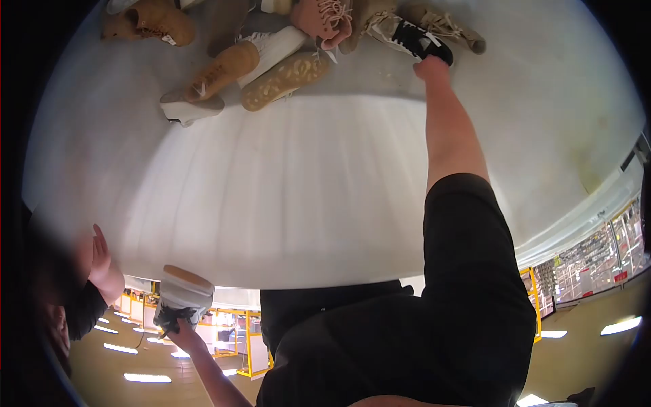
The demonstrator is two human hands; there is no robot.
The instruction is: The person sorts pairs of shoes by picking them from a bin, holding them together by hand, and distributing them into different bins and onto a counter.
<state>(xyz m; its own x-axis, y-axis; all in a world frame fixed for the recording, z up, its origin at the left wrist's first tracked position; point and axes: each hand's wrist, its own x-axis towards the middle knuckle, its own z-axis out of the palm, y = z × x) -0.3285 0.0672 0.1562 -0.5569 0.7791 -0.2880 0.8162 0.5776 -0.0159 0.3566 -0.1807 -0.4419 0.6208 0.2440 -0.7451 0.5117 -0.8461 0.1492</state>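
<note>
One white shoe (186,290) sits clamped in my left hand (182,332) at the near edge of the surface (291,203); my right hand (432,68) touches a black shoe (415,40) farther in, whether gripping I cannot tell. A slack left hold could drop the white shoe.

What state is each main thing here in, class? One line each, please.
Left hand: closed on white shoe
White shoe: held
Right hand: touching black shoe, grip unclear
Pink shoe: laced
Spotted-sole shoe: sole showing
Table: partly covered
Lights: lit
Co-worker's hand: fingers extended
</note>
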